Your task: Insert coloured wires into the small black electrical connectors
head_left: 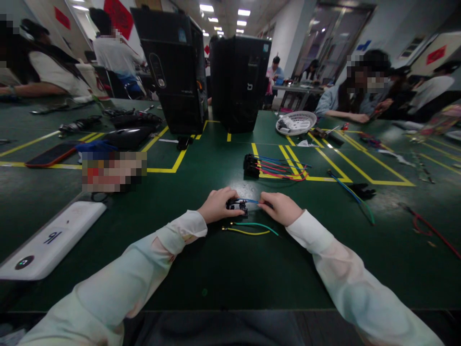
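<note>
Grips a small black connector housing (pixel 242 208) in the left hand (pixel 219 204), with thumb on the near side and fingers curled around the far side, closed down to about the width of the part. Pinches blue wiring (pixel 249 200) in the right hand (pixel 279 207), with thumb and forefinger nearly together and the other fingers folded in; cannot tell whether as one strand or two. Holds that wiring roughly level across the short gap between the hands. Works over the middle of the green tabletop (pixel 230 274), with a green wire (pixel 256 225) and a yellow wire (pixel 248 232) lying just nearer the body. From there, has green surface down to the near table edge (pixel 201 311), flanked by pale sleeves (pixel 345 269). Beyond the hands, meets a black connector block (pixel 251 166) trailing blue and red wires (pixel 275 166) over yellow tape lines (pixel 158 170), then, farther back, two black computer towers (pixel 176 72) and, right of them, a white basket (pixel 306 119). To the left, has room as far as a white rectangular device (pixel 54 240), well apart from the left hand; to the right, as far as loose blue and green wires (pixel 348 191) near a black piece (pixel 363 191), then a red wire (pixel 439 236). Across the table on the right, faces a co-worker (pixel 363 91).
</note>
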The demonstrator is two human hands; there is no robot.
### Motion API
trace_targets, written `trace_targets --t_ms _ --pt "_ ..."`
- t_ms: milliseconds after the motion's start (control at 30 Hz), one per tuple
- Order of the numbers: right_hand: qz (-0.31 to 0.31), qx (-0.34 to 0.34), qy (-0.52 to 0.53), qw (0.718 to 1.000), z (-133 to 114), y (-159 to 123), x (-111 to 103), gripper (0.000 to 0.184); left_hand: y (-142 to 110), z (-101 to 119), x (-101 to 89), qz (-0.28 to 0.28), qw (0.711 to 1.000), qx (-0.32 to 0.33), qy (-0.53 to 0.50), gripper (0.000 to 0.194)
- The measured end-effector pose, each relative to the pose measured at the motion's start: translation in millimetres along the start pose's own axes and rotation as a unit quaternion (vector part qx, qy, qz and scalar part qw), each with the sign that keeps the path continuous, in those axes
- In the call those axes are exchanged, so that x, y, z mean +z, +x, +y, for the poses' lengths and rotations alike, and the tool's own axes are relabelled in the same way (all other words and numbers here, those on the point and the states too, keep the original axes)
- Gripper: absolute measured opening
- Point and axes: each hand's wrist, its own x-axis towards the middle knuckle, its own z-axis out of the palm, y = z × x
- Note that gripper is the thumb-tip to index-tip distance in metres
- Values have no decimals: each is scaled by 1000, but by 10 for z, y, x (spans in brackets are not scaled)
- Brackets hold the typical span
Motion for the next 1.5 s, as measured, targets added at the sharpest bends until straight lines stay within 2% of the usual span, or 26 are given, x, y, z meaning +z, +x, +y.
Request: trace_targets --t_ms 167,233,367,567,767,833,933,1000,1067,1200,1267,1400,1500 --pt "94 1 -53 994 -32 3 -39 14 -1 3 1 4 1000 0 1 43" --pt "80 4 -48 996 -29 3 -26 13 -2 3 -3 2 1000 -2 1 43" --pt "2 10 -21 1000 -4 2 12 7 -2 4 -12 -3 1000 -3 -1 42" --pt "88 1 -59 994 -41 -3 -41 13 -1 9 -3 1 1000 -4 0 42" --pt "-20 11 -20 1000 -8 -11 19 8 -4 3 -7 1 1000 -2 3 42" --pt "-7 8 -39 999 -22 -14 -1 10 -3 2 -7 1 1000 -1 3 42" --pt "57 2 -74 996 -65 -19 -57 14 1 0 1 3 1000 -1 5 43" --pt "79 4 -87 993 -79 -20 -68 14 3 -1 7 5 1000 -2 6 43" --pt "60 8 -86 994 -70 -18 -42 13 3 -1 10 6 1000 -2 6 43" --pt "-21 10 -60 998 -35 -13 19 8 0 -9 10 4 1000 1 0 42" --pt "0 5 -71 997 -42 -15 3 10 -1 -14 11 5 1000 2 -1 42" --pt "83 -12 -95 992 -72 -25 -58 17 1 -17 14 6 1000 0 1 43" --pt "69 -7 -81 994 -39 -28 -25 16 3 -10 11 4 1000 -1 2 43"
